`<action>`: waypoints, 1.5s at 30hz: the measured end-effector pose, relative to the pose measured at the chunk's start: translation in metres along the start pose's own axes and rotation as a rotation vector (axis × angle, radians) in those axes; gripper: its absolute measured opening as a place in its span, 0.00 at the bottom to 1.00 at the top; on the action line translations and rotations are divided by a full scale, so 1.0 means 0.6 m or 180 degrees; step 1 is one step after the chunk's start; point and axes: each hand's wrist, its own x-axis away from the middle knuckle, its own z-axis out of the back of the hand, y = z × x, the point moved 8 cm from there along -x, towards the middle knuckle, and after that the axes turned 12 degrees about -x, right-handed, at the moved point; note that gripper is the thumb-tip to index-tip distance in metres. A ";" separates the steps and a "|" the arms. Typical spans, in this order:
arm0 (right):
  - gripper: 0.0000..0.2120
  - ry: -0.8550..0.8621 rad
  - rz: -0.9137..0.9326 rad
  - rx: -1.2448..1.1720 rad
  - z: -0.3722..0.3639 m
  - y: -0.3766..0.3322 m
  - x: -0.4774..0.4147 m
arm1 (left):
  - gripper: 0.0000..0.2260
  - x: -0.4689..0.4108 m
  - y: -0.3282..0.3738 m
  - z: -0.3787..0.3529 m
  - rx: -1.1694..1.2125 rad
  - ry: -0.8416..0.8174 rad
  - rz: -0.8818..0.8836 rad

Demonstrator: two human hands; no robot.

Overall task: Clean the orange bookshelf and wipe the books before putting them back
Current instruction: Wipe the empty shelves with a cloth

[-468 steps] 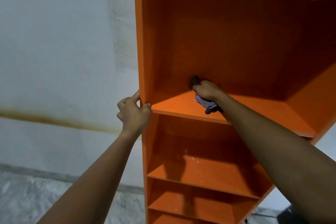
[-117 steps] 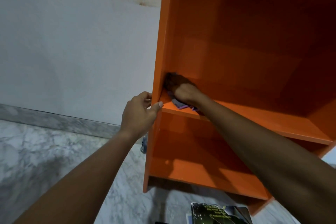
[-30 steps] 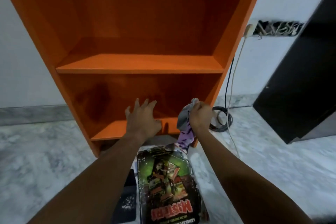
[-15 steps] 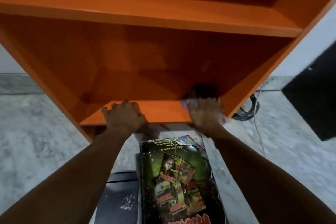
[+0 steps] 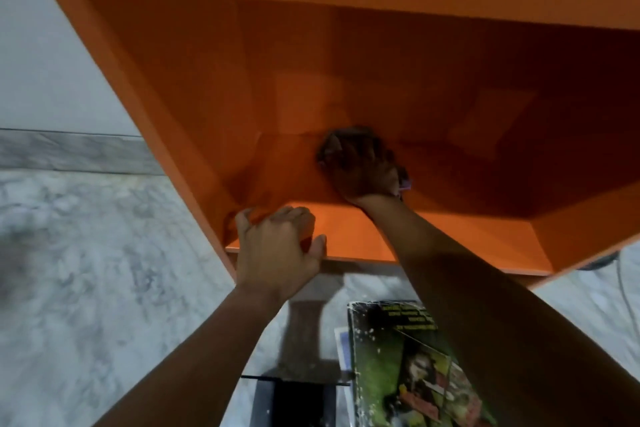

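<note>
Inside the lowest compartment of the orange bookshelf [image 5: 346, 80], wiping is going on; the books are seemingly waiting unwiped.
Its visible shelves are standing bare and glossy. In front of it, a speck-dusted comic-cover book [image 5: 415, 374] and a dark book [image 5: 294, 406] are lying on the floor. The left hand [image 5: 277, 250] is resting loosely bent on its bottom front edge, clasping nothing. The right hand [image 5: 360, 166], fingers spread, is pressing a purple cloth [image 5: 404, 184] near its back panel.
</note>
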 end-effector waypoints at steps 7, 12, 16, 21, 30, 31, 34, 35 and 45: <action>0.35 -0.0286 0.0868 -0.0025 -0.059 -0.158 -0.021 | 0.10 0.048 -0.062 -0.013 0.0567 0.0398 0.0083; 0.33 -0.0626 0.1138 -0.0150 -0.055 -0.217 0.034 | 0.07 0.083 -0.091 0.000 0.0957 0.0470 0.0438; 0.27 -0.0873 0.1357 -0.0301 -0.025 -0.213 0.131 | 0.04 0.125 -0.150 0.022 0.1495 0.0717 0.1162; 0.20 -0.0707 0.1931 -0.1144 0.010 -0.232 0.250 | 0.19 0.157 -0.214 0.030 0.1906 0.0335 0.2179; 0.25 -0.0096 0.0732 -0.2647 0.065 -0.226 0.257 | 0.10 0.111 -0.218 0.056 0.2104 -0.0442 0.1712; 0.22 0.0031 0.0577 -0.2469 0.067 -0.231 0.230 | 0.11 0.110 -0.220 0.056 0.2092 -0.0427 0.1678; 0.14 -0.0524 -0.0101 -0.1853 0.022 -0.262 0.175 | 0.13 0.108 -0.227 0.057 0.2139 -0.0359 0.1622; 0.11 -0.0736 -0.0323 -0.1582 0.002 -0.272 0.177 | 0.13 0.107 -0.229 0.057 0.2186 -0.0354 0.1623; 0.17 -0.1076 0.1029 -0.0851 -0.014 -0.292 0.293 | 0.14 0.127 -0.195 0.059 0.2025 -0.1173 0.1407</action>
